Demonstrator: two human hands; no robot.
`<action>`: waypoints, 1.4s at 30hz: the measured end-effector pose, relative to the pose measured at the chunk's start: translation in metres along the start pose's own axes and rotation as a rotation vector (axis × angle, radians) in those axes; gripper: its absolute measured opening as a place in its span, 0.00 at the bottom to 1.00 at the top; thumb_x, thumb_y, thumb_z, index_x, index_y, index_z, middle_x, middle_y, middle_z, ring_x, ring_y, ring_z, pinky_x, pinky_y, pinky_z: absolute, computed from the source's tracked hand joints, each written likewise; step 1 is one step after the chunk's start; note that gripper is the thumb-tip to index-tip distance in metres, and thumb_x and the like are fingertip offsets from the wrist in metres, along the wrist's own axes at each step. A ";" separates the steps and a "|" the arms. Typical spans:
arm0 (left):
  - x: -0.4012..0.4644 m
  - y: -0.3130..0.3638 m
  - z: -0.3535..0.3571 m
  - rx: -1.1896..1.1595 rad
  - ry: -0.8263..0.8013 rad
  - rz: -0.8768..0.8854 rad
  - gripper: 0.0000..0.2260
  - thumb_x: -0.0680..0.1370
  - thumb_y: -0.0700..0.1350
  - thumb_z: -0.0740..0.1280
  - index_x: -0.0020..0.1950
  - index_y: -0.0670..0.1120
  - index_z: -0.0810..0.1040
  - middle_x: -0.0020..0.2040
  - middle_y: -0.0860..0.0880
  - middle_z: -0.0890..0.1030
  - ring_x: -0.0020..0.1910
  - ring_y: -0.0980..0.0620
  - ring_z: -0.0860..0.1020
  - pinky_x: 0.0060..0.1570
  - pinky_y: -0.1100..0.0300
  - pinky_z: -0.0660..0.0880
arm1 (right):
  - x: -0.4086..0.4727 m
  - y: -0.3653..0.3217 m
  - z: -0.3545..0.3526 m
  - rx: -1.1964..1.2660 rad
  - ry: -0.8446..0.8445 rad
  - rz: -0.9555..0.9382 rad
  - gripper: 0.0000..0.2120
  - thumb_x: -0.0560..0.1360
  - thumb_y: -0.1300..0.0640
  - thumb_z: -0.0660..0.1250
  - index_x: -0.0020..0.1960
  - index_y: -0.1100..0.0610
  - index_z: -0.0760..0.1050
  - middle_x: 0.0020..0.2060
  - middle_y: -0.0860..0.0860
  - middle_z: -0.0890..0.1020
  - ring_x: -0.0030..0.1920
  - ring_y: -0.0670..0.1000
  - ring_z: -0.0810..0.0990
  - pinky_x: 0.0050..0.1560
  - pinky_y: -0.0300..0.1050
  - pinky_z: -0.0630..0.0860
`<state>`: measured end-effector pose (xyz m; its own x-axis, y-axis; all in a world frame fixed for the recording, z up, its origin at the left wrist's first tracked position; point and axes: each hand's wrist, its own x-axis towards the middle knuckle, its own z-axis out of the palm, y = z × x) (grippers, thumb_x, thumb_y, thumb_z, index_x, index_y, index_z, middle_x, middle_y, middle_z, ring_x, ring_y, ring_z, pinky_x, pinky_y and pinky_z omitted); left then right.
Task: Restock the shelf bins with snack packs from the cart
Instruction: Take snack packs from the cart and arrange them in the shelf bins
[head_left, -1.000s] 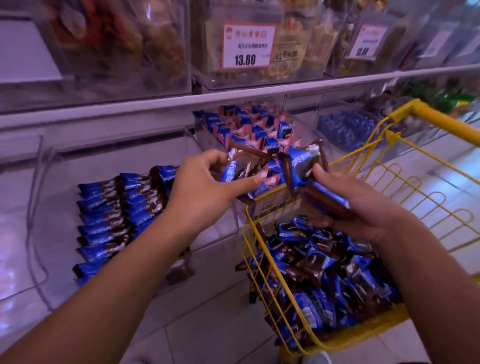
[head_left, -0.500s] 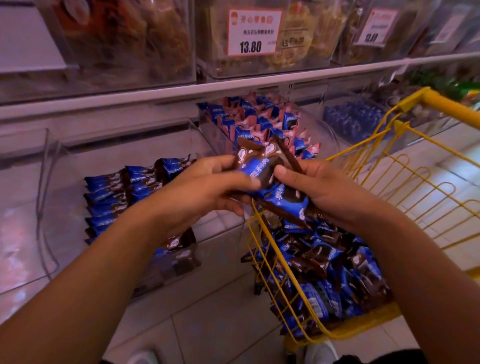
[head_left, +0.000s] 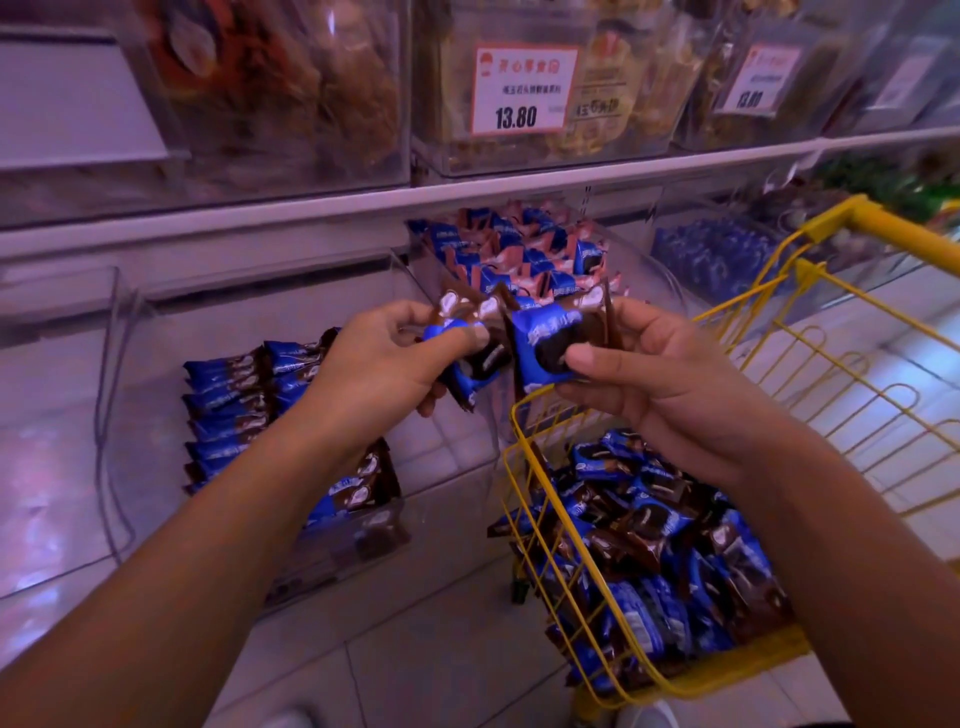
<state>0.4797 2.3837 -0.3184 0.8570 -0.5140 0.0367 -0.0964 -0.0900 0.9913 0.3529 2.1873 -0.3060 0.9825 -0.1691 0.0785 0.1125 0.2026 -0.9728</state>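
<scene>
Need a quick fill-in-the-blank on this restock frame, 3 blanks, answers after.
1. The wire cart holding the loose snack packs is painted ____.
2. The left hand and the right hand each grip blue-and-brown ____.
3. The nearest price tag on the upper shelf reads ____.

Answers: yellow; snack packs; 13.80

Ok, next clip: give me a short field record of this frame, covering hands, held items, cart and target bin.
left hand: closed on blue-and-brown snack packs
right hand: pinching one blue-and-brown snack pack
position: both hands held above the front rim of the yellow wire cart
cart contents: loose pile of same-looking packs
clear plastic shelf bin: partly filled, packs in neat rows
price tag: 13.80
</scene>
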 end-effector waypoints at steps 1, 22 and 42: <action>-0.002 0.002 0.000 -0.025 -0.026 -0.004 0.10 0.73 0.50 0.74 0.50 0.47 0.82 0.37 0.44 0.84 0.26 0.54 0.75 0.24 0.63 0.71 | 0.001 0.001 0.004 -0.002 0.012 -0.009 0.16 0.66 0.63 0.74 0.54 0.60 0.80 0.48 0.56 0.85 0.47 0.52 0.85 0.43 0.41 0.81; -0.033 0.006 -0.032 -0.171 -0.199 -0.044 0.29 0.61 0.36 0.71 0.58 0.52 0.68 0.56 0.42 0.79 0.40 0.51 0.82 0.36 0.57 0.78 | 0.014 0.017 0.070 -0.463 -0.022 -0.257 0.26 0.64 0.57 0.79 0.60 0.50 0.76 0.56 0.49 0.83 0.54 0.50 0.84 0.52 0.43 0.81; 0.010 -0.034 -0.070 0.026 0.103 -0.257 0.45 0.64 0.41 0.65 0.78 0.56 0.49 0.67 0.43 0.68 0.61 0.41 0.74 0.53 0.51 0.79 | 0.146 0.006 0.144 -1.865 -0.671 -0.138 0.25 0.57 0.42 0.78 0.46 0.48 0.70 0.40 0.46 0.77 0.39 0.50 0.77 0.42 0.48 0.78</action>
<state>0.5267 2.4417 -0.3426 0.9016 -0.3824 -0.2020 0.1192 -0.2292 0.9660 0.5185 2.3025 -0.2692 0.9208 0.3229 -0.2186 0.3498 -0.9318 0.0971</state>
